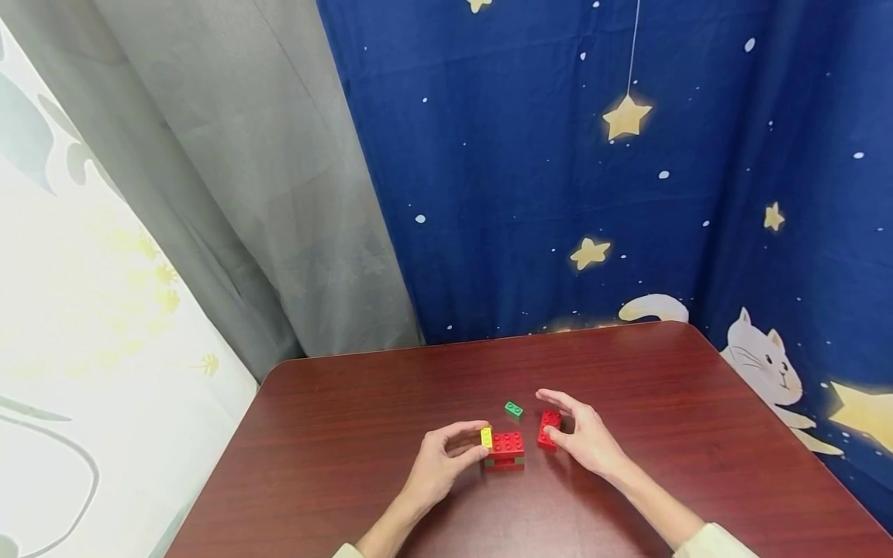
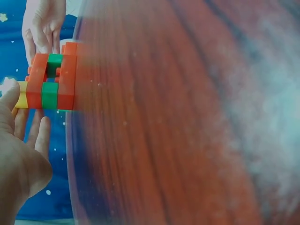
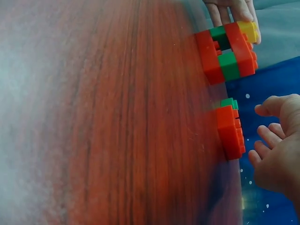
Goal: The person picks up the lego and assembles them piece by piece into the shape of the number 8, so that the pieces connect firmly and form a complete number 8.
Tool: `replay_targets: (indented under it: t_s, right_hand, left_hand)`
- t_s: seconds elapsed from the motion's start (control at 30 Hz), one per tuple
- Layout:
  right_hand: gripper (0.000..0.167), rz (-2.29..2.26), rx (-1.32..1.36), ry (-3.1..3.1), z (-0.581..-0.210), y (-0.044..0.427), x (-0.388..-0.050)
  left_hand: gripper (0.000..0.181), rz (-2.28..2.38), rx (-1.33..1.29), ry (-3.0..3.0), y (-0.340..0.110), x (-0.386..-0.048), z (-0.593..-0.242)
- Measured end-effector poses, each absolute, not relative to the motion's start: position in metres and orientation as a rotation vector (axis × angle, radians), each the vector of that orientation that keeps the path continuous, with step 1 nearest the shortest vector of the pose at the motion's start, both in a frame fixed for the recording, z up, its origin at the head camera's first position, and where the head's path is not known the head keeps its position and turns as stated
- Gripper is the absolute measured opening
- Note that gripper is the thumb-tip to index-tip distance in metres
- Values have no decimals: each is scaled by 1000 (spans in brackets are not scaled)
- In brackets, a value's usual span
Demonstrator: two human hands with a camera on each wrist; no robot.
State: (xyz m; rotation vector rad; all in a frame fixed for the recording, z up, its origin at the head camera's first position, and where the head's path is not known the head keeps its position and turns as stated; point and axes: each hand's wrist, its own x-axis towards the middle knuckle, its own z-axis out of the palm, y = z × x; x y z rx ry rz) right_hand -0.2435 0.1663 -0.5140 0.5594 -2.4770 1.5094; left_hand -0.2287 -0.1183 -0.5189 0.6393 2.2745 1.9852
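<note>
A small stack (image 1: 508, 443) stands on the table: a red brick below, two green bricks (image 3: 228, 65) with a gap between them, and a red brick on top. On the stack's left end sits a yellow brick (image 1: 486, 439), pinched between the thumb and fingers of my left hand (image 1: 434, 465). To the right, a loose red brick (image 1: 550, 419) lies studs up. Over it hovers my right hand (image 1: 591, 440), its fingers spread and apart from the brick in the right wrist view. A small green brick (image 1: 513, 410) lies behind the stack.
The dark red-brown wooden table (image 1: 335, 418) has rounded far corners. Behind it hang a grey curtain (image 1: 230, 194) and a blue curtain (image 1: 516, 194) with stars. A pale printed cloth (image 1: 84, 325) hangs at the left.
</note>
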Motion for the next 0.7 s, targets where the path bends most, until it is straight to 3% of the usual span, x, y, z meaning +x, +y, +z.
replay_targets:
  t_s: [0.7]
  right_hand:
    - [51, 1449, 507, -2517, -522, 144, -265]
  left_hand:
    - [42, 1927, 696, 2310, -120, -228, -513]
